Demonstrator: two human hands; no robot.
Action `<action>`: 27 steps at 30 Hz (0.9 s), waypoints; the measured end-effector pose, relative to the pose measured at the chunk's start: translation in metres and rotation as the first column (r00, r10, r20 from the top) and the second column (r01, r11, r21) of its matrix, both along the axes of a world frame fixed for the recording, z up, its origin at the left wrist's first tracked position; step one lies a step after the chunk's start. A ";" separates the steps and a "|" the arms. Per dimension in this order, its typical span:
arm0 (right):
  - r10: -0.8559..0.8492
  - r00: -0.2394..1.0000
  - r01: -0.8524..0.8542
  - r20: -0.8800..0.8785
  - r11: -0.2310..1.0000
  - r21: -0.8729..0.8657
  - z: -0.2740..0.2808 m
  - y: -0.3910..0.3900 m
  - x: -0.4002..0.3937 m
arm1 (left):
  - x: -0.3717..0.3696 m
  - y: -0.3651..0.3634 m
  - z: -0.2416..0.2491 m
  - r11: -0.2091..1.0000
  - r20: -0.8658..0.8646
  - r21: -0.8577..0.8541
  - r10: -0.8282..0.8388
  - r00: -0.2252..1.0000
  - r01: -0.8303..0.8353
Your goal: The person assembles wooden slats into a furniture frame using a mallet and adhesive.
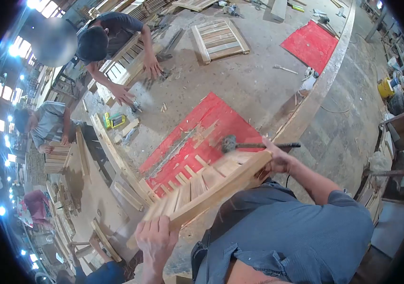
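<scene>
A slatted wooden panel point(221, 182) is held tilted near my body, its thick rail toward me and its slat ends pointing over the red sheet. My left hand point(157, 235) is closed over the rail's lower left end. At the other end, my right hand point(277, 158) grips a hammer point(287, 145) by its handle and also lies against the panel's end; some of its fingers are hidden behind the wood. The hammer's dark head points left, above the red sheet point(225, 116) on the worktable. Part of the panel is smeared by motion.
Another slatted panel point(221, 41) lies farther back on the table, with a second red sheet point(311, 46) by the right edge. Across the table a person point(112, 42) leans over with both hands down. A yellow-green box point(113, 121) sits near wooden strips point(112, 146).
</scene>
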State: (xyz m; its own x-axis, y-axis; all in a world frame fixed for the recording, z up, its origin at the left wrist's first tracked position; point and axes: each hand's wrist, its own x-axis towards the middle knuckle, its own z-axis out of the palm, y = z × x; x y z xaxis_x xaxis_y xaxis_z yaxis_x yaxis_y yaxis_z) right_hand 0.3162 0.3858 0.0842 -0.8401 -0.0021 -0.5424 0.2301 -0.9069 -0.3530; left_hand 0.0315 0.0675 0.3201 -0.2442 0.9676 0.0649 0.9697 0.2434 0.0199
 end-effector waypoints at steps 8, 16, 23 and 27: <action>-0.579 0.815 0.564 -0.006 0.793 0.230 0.061 0.095 -0.031 | -0.022 0.185 -0.118 0.968 -0.317 0.247 0.033 0.948 0.048; -0.777 0.600 0.692 -0.191 0.384 0.611 0.015 0.318 -0.145 | -0.020 0.119 -0.249 0.803 0.281 0.040 0.562 0.778 -0.594; -0.815 0.579 0.712 -0.025 0.490 0.503 -0.163 0.430 -0.167 | 0.044 0.014 -0.326 0.567 0.411 -0.125 0.777 0.477 -0.814; -0.736 0.580 0.070 0.350 0.473 0.878 -0.175 0.420 -0.144 | 0.049 0.006 -0.326 0.612 0.280 -0.193 0.783 0.555 -0.767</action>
State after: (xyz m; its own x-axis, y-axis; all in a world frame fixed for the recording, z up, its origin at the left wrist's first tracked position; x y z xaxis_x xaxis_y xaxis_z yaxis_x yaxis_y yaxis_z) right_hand 0.1720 0.8057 -0.0910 -0.0470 0.8798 -0.4730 0.3566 -0.4276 -0.8307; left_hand 0.0801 0.0733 -0.0062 -0.8983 0.3943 -0.1938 0.3453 0.9063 0.2438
